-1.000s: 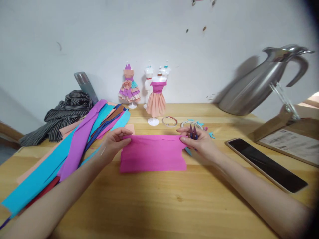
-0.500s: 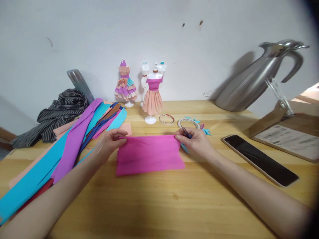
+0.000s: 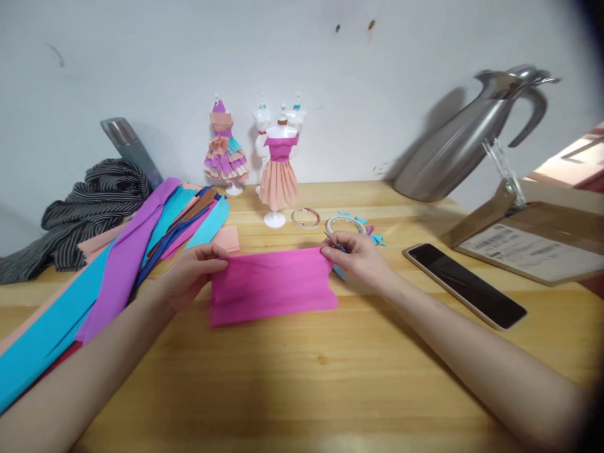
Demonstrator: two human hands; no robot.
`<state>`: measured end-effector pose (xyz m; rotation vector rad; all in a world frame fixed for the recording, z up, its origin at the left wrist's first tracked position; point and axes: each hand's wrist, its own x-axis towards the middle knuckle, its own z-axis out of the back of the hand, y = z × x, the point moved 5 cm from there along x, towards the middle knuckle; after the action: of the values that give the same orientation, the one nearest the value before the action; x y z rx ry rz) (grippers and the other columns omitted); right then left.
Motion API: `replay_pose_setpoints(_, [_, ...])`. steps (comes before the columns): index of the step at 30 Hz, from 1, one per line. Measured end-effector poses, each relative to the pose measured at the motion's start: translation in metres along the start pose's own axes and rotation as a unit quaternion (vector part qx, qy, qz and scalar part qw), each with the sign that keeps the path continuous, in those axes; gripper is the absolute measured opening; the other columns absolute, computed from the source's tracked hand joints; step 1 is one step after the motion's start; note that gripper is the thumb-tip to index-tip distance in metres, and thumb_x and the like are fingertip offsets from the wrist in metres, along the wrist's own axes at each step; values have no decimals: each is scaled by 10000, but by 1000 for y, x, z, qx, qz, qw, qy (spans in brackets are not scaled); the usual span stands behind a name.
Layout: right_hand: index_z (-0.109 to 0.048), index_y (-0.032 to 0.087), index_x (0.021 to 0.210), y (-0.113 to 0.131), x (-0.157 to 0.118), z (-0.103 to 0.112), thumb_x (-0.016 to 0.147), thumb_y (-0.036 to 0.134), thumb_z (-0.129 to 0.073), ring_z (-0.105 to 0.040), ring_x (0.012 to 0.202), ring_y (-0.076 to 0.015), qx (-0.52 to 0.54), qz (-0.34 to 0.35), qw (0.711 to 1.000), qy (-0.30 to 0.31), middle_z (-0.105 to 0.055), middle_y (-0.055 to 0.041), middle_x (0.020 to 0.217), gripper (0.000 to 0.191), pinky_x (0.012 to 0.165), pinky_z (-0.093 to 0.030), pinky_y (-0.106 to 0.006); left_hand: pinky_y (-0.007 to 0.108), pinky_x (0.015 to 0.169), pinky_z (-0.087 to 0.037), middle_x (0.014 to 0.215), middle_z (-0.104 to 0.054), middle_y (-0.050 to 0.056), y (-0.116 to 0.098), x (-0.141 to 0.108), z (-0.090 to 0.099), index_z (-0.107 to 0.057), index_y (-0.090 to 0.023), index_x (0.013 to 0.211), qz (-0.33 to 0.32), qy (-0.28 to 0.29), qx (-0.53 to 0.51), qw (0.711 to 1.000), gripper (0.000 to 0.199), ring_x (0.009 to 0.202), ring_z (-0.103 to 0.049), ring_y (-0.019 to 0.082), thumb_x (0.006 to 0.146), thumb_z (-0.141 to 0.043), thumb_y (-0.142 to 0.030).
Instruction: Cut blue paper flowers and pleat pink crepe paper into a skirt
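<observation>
A magenta sheet point(image 3: 274, 283) is stretched between my two hands above the wooden table point(image 3: 292, 384). Its upper left corner is pinched by my left hand point(image 3: 193, 270). At the upper right corner, my right hand point(image 3: 356, 259) grips the sheet between thumb and finger, with small dark scissors point(image 3: 337, 244) also held in it, partly hidden by the fingers. Beyond the sheet stands a small mannequin point(image 3: 279, 167) in a magenta top and peach pleated skirt. Left of it is another mannequin point(image 3: 225, 148) in a ruffled dress.
Coloured strips point(image 3: 113, 277) lie at the left, by a striped cloth point(image 3: 99, 207) and a bottle point(image 3: 129, 148). Rings point(image 3: 306, 218) and a tape roll point(image 3: 348, 220) lie behind my right hand. Rightward are a phone point(image 3: 467, 284), a cardboard box point(image 3: 547, 245) and a metal jug point(image 3: 453, 148).
The whole view has shifted, so most things appear further left and slightly higher. Both hands keep their hold on the magenta sheet.
</observation>
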<state>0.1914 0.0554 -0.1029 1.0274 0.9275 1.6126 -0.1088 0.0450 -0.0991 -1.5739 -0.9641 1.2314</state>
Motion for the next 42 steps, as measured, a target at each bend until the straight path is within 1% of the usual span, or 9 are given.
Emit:
replay_pose_setpoints(3, [-578,182,648,2,1,1,735,333,-630,-471,561,-124,11,-2,1000,-2,-537,15,591,182,545,-368,-269,207,525,-404,623,-671,8,-2,-2,-6,-683,-156,684,3,18,-26,999,165,544,-569,106,559,-789,-166])
replay_pose_setpoints(7, [-580,190,641,6,0,1,738,342,-638,-473,555,-126,11,-2,1000,7,-538,13,577,189,538,-366,-268,238,596,-446,901,-746,66,-6,-6,-14,-643,-155,635,-13,27,-71,997,105,660,-629,140,575,-727,-137])
replay_pose_setpoints(9, [-581,194,639,9,0,1,738,349,-644,-467,550,-125,11,0,1000,11,-536,14,569,195,533,-361,-265,265,615,-463,967,-750,83,-9,-9,-18,-622,-156,613,-18,45,-91,995,83,654,-640,154,574,-690,-130])
replay_pose_setpoints(15, [-578,194,630,16,-1,1,720,366,-666,-432,515,-110,24,2,1000,14,-495,29,546,213,509,-340,-259,271,555,-471,622,-703,48,-13,-16,-31,-615,-171,612,-13,122,-118,985,75,565,-635,180,570,-674,-151])
replay_pose_setpoints(19, [-561,193,618,10,0,2,704,387,-695,-365,451,-87,71,-29,997,6,-443,52,503,251,458,-295,-248,237,533,-461,653,-716,56,-12,-10,-23,-636,-161,646,-33,87,-64,994,97,588,-643,168,612,-723,-184])
replay_pose_setpoints(24, [-551,179,591,2,1,5,643,414,-755,-311,416,-61,123,-59,991,-3,-403,70,457,316,419,-228,-228,194,519,-440,623,-689,12,-7,0,-2,-677,-143,735,-61,-38,15,997,186,532,-597,103,629,-796,-239])
replay_pose_setpoints(27, [-558,172,611,1,1,5,646,449,-754,-294,397,-54,131,-71,989,12,-403,71,437,340,406,-194,-223,216,549,-475,657,-715,22,-3,2,4,-700,-144,784,-46,-84,45,994,261,557,-625,120,599,-825,-279])
replay_pose_setpoints(35, [-532,179,623,-4,3,6,680,479,-742,-280,381,-45,150,-77,985,33,-378,82,418,371,404,-192,-214,211,505,-438,575,-666,6,-7,0,-2,-687,-147,666,-43,-90,43,994,219,502,-571,108,558,-821,-283])
replay_pose_setpoints(42, [-474,196,600,-8,3,10,768,515,-679,-292,377,-55,118,-57,990,47,-382,76,405,415,402,-220,-222,202,499,-415,575,-641,-3,-7,-3,-4,-683,-160,665,-63,-62,43,995,190,512,-546,100,612,-800,-299])
